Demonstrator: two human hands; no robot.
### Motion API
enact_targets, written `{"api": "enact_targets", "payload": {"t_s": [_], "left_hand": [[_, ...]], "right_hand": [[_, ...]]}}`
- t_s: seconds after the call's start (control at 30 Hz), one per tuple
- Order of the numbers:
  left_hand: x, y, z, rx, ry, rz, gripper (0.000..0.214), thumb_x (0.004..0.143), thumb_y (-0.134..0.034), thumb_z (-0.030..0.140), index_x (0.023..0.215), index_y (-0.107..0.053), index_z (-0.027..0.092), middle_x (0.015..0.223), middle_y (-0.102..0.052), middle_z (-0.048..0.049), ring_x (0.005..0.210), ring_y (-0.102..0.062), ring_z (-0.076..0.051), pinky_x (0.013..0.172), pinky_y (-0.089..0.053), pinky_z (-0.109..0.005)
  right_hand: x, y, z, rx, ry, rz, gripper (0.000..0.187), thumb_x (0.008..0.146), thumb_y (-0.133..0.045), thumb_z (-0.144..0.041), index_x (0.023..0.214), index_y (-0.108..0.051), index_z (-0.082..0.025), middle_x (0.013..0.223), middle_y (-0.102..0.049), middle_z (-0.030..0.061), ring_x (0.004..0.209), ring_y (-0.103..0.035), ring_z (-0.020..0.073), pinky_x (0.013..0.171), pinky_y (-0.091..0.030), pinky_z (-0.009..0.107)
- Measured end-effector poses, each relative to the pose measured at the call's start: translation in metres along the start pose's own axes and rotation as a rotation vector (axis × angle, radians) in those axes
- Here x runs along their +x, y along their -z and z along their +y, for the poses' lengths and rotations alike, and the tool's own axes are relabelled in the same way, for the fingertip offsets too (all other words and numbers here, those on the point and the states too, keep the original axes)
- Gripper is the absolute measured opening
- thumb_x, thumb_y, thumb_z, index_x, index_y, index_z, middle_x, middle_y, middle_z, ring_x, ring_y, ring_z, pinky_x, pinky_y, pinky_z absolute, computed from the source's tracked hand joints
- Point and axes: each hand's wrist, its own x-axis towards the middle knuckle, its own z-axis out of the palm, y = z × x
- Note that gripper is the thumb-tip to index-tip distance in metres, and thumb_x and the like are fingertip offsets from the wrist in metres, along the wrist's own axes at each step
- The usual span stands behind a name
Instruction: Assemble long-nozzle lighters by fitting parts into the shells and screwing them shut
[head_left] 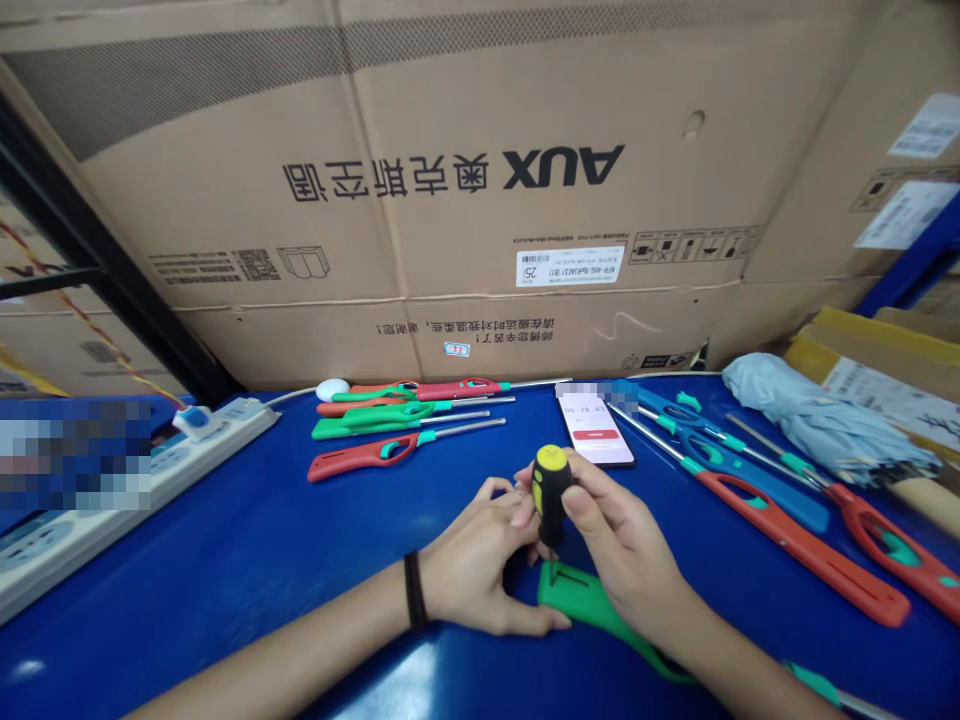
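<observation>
My right hand [630,540] is closed around a short black-and-yellow screwdriver [551,490], held upright with its yellow cap on top. Its shaft points down at the end of a green long-necked lighter [589,598] lying on the blue table. My left hand [476,560], with a black band at the wrist, grips the lighter's end between its thumb at the near edge and its fingers on the far side. Those fingers lie close to the screwdriver shaft. My right hand and forearm hide the middle of the lighter; its teal part and metal tube show at the lower right.
Several red and green lighters [367,457] lie at the back left. A phone with a running timer [596,430] lies behind my hands. To the right are red and blue lighters [810,545], a folded umbrella [817,415] and a cardboard box. A power strip [135,480] runs along the left.
</observation>
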Motion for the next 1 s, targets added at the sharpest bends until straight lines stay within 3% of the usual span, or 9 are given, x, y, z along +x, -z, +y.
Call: {"api": "enact_targets", "payload": {"t_s": [0.2, 0.43, 0.6, 0.73, 0.87, 1.0], "left_hand": [[0.004, -0.001, -0.007, -0.044, 0.004, -0.024, 0.037, 0.064, -0.074, 0.045, 0.084, -0.057, 0.019, 0.088, -0.063, -0.003, 0.091, -0.057, -0.024, 0.091, -0.037, -0.037], [0.007, 0.003, -0.01, -0.018, 0.037, -0.043, 0.039, 0.059, -0.076, 0.043, 0.076, -0.053, 0.018, 0.082, -0.061, 0.0004, 0.079, -0.055, -0.019, 0.082, -0.034, -0.035], [0.008, 0.002, -0.009, -0.02, 0.053, -0.068, 0.038, 0.057, -0.076, 0.042, 0.07, -0.051, 0.017, 0.079, -0.06, 0.001, 0.078, -0.055, -0.019, 0.08, -0.033, -0.034], [0.006, 0.001, -0.011, -0.015, 0.052, -0.046, 0.04, 0.057, -0.078, 0.044, 0.078, -0.056, 0.017, 0.085, -0.061, -0.0012, 0.082, -0.056, -0.021, 0.082, -0.035, -0.035], [0.003, 0.002, -0.015, -0.038, 0.043, -0.054, 0.042, 0.063, -0.075, 0.051, 0.084, -0.059, 0.019, 0.085, -0.063, -0.0025, 0.089, -0.056, -0.024, 0.086, -0.037, -0.036], [0.003, 0.003, -0.016, -0.079, 0.045, -0.04, 0.04, 0.063, -0.076, 0.05, 0.079, -0.059, 0.019, 0.081, -0.063, -0.0017, 0.085, -0.057, -0.022, 0.086, -0.038, -0.035]], "right_hand": [[-0.001, 0.007, 0.005, -0.149, 0.168, 0.039, 0.018, 0.092, -0.051, -0.04, 0.094, -0.061, -0.024, 0.095, -0.058, 0.0044, 0.087, -0.061, 0.0194, 0.078, -0.052, 0.032], [-0.005, 0.003, 0.009, -0.101, 0.197, 0.079, 0.012, 0.09, -0.056, -0.029, 0.1, -0.05, -0.025, 0.11, -0.049, 0.0071, 0.102, -0.058, 0.0228, 0.082, -0.052, 0.038], [-0.008, -0.002, 0.009, -0.016, 0.217, 0.14, 0.018, 0.087, -0.06, -0.022, 0.09, -0.043, -0.026, 0.107, -0.046, 0.0029, 0.092, -0.061, 0.0195, 0.074, -0.053, 0.036], [-0.008, -0.002, 0.01, 0.059, 0.179, 0.14, 0.018, 0.087, -0.062, -0.025, 0.09, -0.045, -0.027, 0.104, -0.048, 0.0017, 0.093, -0.061, 0.0194, 0.077, -0.051, 0.037], [-0.005, 0.002, 0.006, 0.116, 0.061, 0.029, 0.015, 0.091, -0.056, -0.036, 0.102, -0.052, -0.026, 0.097, -0.057, 0.0035, 0.093, -0.06, 0.0187, 0.087, -0.048, 0.038], [0.001, 0.002, 0.004, 0.213, -0.033, -0.061, 0.023, 0.094, -0.047, -0.043, 0.103, -0.055, -0.024, 0.09, -0.058, 0.0039, 0.083, -0.057, 0.0163, 0.079, -0.047, 0.033]]}}
